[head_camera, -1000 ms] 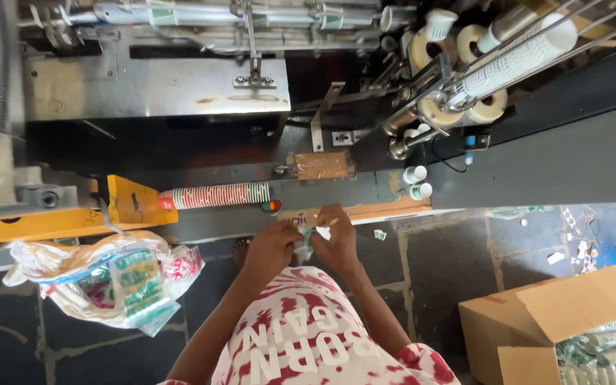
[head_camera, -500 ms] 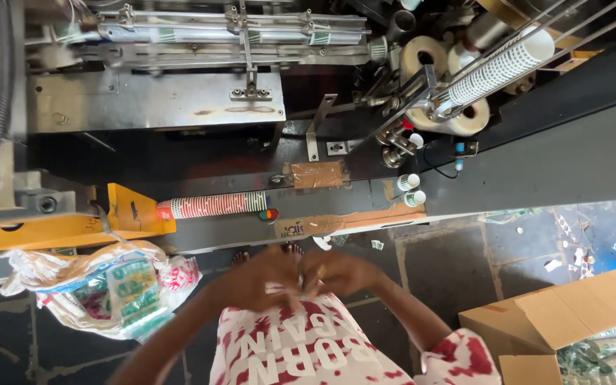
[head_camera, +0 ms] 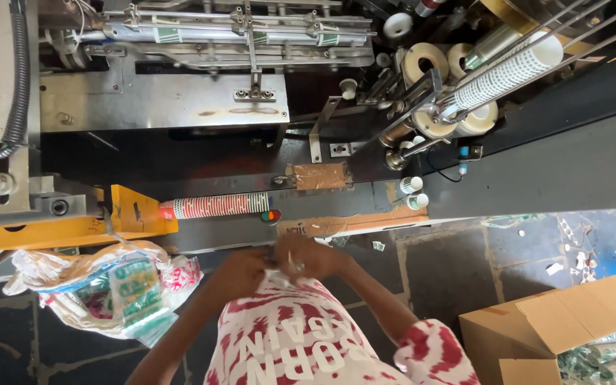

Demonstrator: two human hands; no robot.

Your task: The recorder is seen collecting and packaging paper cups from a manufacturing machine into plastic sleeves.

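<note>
Both hands meet at the chest: the left hand (head_camera: pixel 240 269) and right hand (head_camera: pixel 315 258) pinch a small crumpled pale scrap (head_camera: pixel 279 278) between them (its material is unclear). Just beyond lies a ribbed stack of paper cups (head_camera: pixel 215 206); left, a crinkled plastic bag (head_camera: pixel 101 292).

1. Stack of paper cups (head_camera: pixel 215 205) — red and white pattern, with a green band at one end.
2. Machine bracket (head_camera: pixel 80 227) — yellow.
3. Shirt (head_camera: pixel 301 342) — white with red blotches and white lettering.
4. Cardboard box (head_camera: pixel 565 321) — plain brown.
5. Plastic bag (head_camera: pixel 101 289) — clear, with green, red and white print showing.
6. Machine plate (head_camera: pixel 158 103) — grey metal with rust specks.
</note>
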